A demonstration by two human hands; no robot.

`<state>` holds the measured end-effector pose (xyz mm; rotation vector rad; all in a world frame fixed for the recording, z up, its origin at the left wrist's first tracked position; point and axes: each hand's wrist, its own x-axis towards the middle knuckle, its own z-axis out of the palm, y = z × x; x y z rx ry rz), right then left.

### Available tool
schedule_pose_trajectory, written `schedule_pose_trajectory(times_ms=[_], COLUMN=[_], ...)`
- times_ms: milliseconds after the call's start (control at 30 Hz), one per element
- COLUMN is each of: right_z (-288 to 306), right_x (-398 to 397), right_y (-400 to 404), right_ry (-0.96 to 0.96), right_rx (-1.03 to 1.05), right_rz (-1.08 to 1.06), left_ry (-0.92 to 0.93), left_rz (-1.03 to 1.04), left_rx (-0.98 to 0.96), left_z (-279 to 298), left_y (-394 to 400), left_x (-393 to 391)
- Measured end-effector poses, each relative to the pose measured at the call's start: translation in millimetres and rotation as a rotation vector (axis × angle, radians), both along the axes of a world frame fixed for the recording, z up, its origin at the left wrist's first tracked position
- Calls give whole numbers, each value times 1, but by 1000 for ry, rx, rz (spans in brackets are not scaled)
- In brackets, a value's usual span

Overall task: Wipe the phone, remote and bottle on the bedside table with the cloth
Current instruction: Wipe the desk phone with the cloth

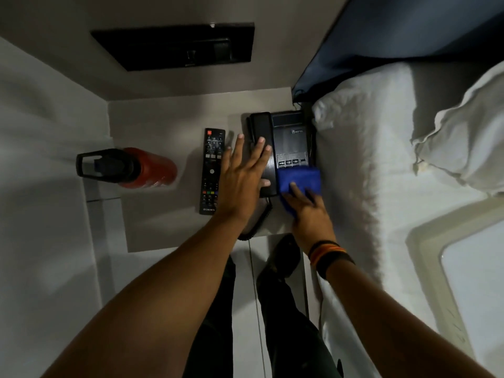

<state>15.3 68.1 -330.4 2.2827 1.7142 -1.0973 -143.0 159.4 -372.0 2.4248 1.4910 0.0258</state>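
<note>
Black plastic corded desk phone sits at the right edge of the pale grey bedside table, hard against the white bed sheet. Handset lies in its cradle along the phone's left side; a row of small grey keys shows mid-body. Coiled black cord trails off the near edge of the table.

Left hand: flat, fingers spread and extended, palm down on the handset, gripping nothing. Right hand: fingers pressed down onto a folded bright blue cloth, which covers the near part of the phone's keypad; whether the cloth is pinched or only pressed flat cannot be told. Right wrist carries stacked orange and black bands.

Long black TV remote with coloured buttons lies just left of the phone, parallel to it, partly under the left hand's edge. Red bottle with black looped cap stands further left, apart from the remote.

Legible text: "BEETEL" on the phone's upper face; "CROWN" at the near end of the remote.

Surroundings: black rectangular wall panel above the table; dark blue headboard; white pillow on the bed. The person's dark trousers and a shoe are visible below the table edge on light floor tiles.
</note>
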Motion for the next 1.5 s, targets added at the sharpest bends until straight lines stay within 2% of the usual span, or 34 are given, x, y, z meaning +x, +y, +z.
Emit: schedule_pose_trajectory(times_ms=[67,133,233,300,400,500,567,633,767,833,900,967,1033,1100,1133,1200,1267,1300,1400,1433,1500], right_z=[12,31,66,79,74,42,20,8,10,14,13,14,23,41,53,74,85,87,87,85,74], right_x=[0,3,7,5,-6,-21,-26,-25,-23,-22,-22,-23,-24,-25,-26,-31,-37,-36,-23,-18,-12], right_y=[0,20,66,103,151,165,156,140,84,46,11,-11,-11,2,11,29,45,53,78,87,103], right_ry=[79,108,98,157,97,-86,-183,-245,-248,-189,-87,69,204,325,415,622,846,961,1259,1266,1122], right_rx=[-33,70,284,360,395,180,69,76,121,76,2,-18,16,78,118,149,61,-23,-278,-309,-249], right_rz=[-210,-416,-434,-403,-172,273,454,486,520,503,399,141,-240,-555,-639,-661,-609,-595,-630,-630,-558], left_ry=[-39,-174,-450,-588,-701,-668,-557,-451,-404,-370,-413,-494,-588,-779,-890,-1086,-1178,-1199,-1304,-1358,-1368], left_rz=[75,304,561,683,855,916,887,842,846,827,828,844,875,933,924,787,665,694,975,1079,1208], left_rx=[-41,-153,-170,-278,-592,-728,-713,-641,-568,-528,-496,-480,-449,-474,-522,-686,-811,-842,-1020,-1096,-1181], left_z=[-1,-3,-8,-11,-8,-12,-15,-16,-13,-12,-11,-10,-3,22,39,72,90,92,84,81,72], left_y=[-4,-12,-26,-32,-25,-11,-5,-1,-2,-4,-6,-11,-19,-32,-39,-51,-54,-49,-28,-23,-15], left_x=[3,6,2,-2,-1,-1,-4,-6,-7,-7,-8,-7,-7,-6,-4,2,2,-1,-19,-25,-30])
